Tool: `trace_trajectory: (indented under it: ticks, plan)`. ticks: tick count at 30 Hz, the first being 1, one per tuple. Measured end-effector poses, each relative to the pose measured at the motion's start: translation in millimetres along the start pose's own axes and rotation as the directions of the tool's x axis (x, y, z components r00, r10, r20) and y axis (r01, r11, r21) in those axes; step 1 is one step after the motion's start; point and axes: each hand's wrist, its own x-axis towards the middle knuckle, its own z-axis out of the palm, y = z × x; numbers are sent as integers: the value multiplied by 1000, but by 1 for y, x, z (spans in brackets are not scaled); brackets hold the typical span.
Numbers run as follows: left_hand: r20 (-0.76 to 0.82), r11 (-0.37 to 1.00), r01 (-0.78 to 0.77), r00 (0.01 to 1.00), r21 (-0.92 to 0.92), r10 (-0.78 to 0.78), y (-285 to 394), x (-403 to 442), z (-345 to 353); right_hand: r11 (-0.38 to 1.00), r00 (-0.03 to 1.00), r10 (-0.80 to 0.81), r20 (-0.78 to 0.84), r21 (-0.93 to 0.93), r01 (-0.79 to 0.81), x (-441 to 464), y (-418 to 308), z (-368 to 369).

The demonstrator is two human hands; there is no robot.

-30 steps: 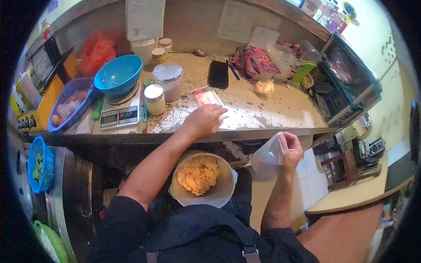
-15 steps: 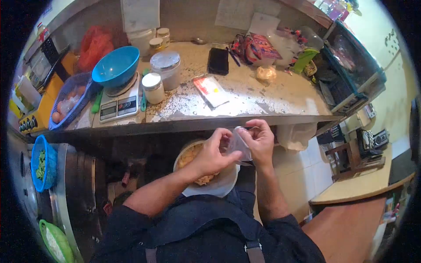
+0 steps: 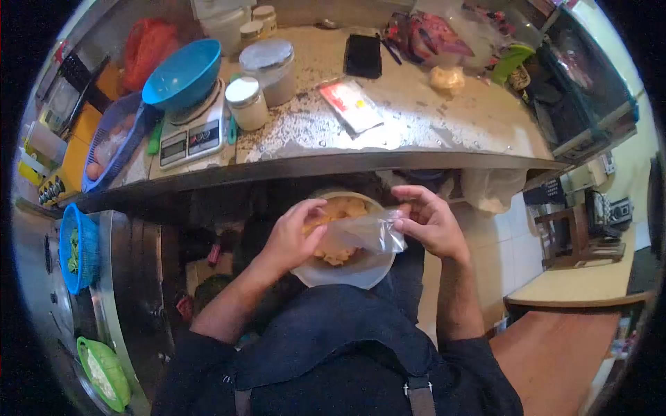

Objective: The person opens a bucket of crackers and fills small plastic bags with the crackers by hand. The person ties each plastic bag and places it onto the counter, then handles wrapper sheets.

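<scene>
A clear plastic bag (image 3: 371, 233) stretches sideways between my two hands. My right hand (image 3: 436, 225) pinches its right end between thumb and fingers. At the other end, my left hand (image 3: 293, 236) has its thumb and curled fingers on the bag's edge. Below both hands a round white tub (image 3: 361, 277) sits close to my body. Inside it lie pale orange-brown lumps of food (image 3: 336, 258), partly hidden by the bag and my left hand.
Along the counter stand a kitchen scale (image 3: 194, 142) under a blue bowl (image 3: 184, 80), lidded jars (image 3: 248, 104), a red and white packet (image 3: 350, 105) and a black phone-like slab (image 3: 363, 57). The counter's front edge (image 3: 333, 164) runs just beyond my hands. A blue basket (image 3: 82, 246) of greens is at left.
My hands have moved apart, and the bag, bunched between them before, is now drawn out over the tub. The view has tilted down a little.
</scene>
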Motion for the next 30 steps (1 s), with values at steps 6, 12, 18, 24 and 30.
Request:
trace_trajectory:
  ticks: [6, 12, 18, 24, 30]
  plan:
    - [342, 939, 252, 925, -236, -162, 10, -48, 1, 916, 978, -85, -190, -400, 2, -17, 69, 44]
    - [524, 703, 520, 817, -485, -242, -15, -74, 43, 976, 977, 175, -119, 149, -157, -22, 115, 89]
    - [85, 985, 138, 985, 103, -147, -18, -74, 23, 909, 992, 117, -36, -398, -122, -22, 108, 61]
    - [496, 193, 629, 735, -753, -462, -26, -94, 16, 828, 932, 278, 232, -549, -110, -6, 127, 58]
    - [494, -91, 554, 639, -827, -590, -38, -101, -8, 600, 941, 324, 102, -791, -121, 32, 132, 25]
